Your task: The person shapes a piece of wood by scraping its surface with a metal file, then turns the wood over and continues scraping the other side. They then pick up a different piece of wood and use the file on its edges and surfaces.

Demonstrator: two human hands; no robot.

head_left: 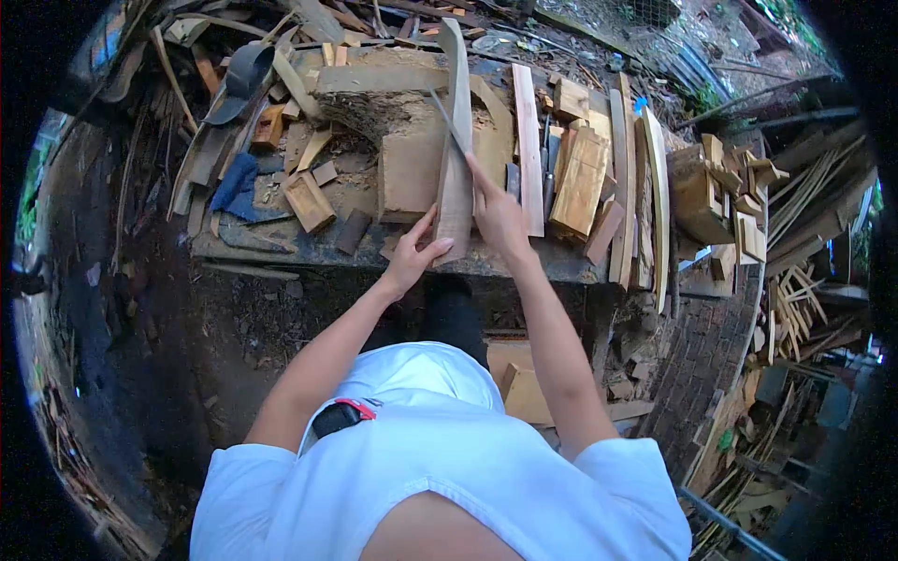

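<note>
A long, slightly curved wooden board (456, 122) stretches away from me over the bench, its far end rising above the other wood. My left hand (412, 257) is closed round the board's near end at the left edge, thumb on its upper face. At the board's right edge my right hand (500, 217) is closed on a slim grey, pointed file-like tool (450, 120). The tool lies slantwise across the board's face, its tip towards the far left; its handle is hidden in the hand. Under the board is a thick, rough wooden block (407, 173).
Wooden blocks (580, 182) and long strips (528, 140) lie on the workbench (271, 245) to the right. A blue cloth (234, 187), a dark cap (241, 82) and offcuts are at the left. More block pieces (702, 192) are stacked at the bench's right end.
</note>
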